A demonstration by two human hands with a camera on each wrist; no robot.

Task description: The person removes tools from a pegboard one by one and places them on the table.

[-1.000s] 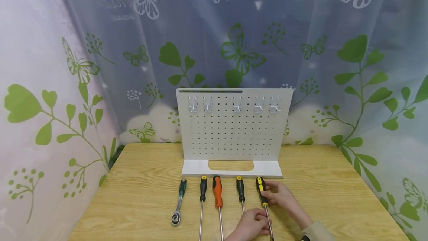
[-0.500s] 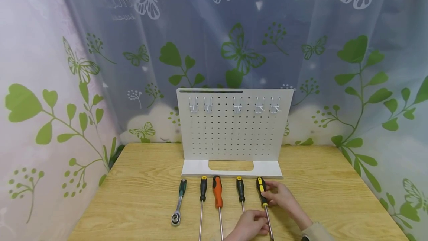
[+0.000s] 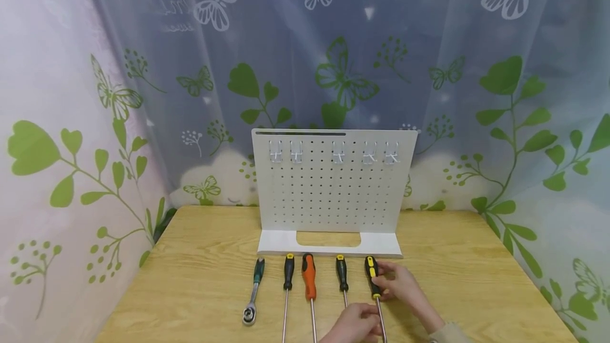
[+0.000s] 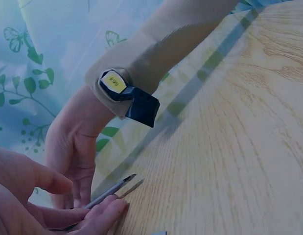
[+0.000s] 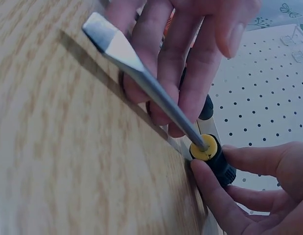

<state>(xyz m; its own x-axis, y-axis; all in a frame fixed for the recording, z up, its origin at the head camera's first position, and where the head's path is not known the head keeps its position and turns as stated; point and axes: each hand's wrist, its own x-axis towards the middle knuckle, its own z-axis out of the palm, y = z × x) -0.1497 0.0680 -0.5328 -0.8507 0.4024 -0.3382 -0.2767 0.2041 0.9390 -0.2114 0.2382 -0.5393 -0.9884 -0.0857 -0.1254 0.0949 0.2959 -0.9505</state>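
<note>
A flat-blade screwdriver point(image 3: 372, 278) with a black and yellow handle lies rightmost in the row on the table, its blade tip point(image 5: 102, 32) close to the right wrist camera. My right hand point(image 3: 400, 286) pinches its handle between thumb and fingers. Beside the shaft, my left hand point(image 3: 355, 323) has its fingers extended under or against the metal. Its thumb stands apart from the shaft in both wrist views. Left of it lie a black screwdriver point(image 3: 341, 274), an orange screwdriver point(image 3: 309, 277), another black screwdriver point(image 3: 288, 273) and a ratchet wrench point(image 3: 254, 290).
Behind the tools a white pegboard point(image 3: 329, 195) stands on its base, with several clear hooks point(image 3: 338, 152) along the top. The wooden table point(image 3: 190, 269) reaches a patterned curtain point(image 3: 305, 68) at the back and sides.
The head view has tilted slightly, so the scene sits a little lower. Both hands stay at the same screwdriver, with hardly any movement.
</note>
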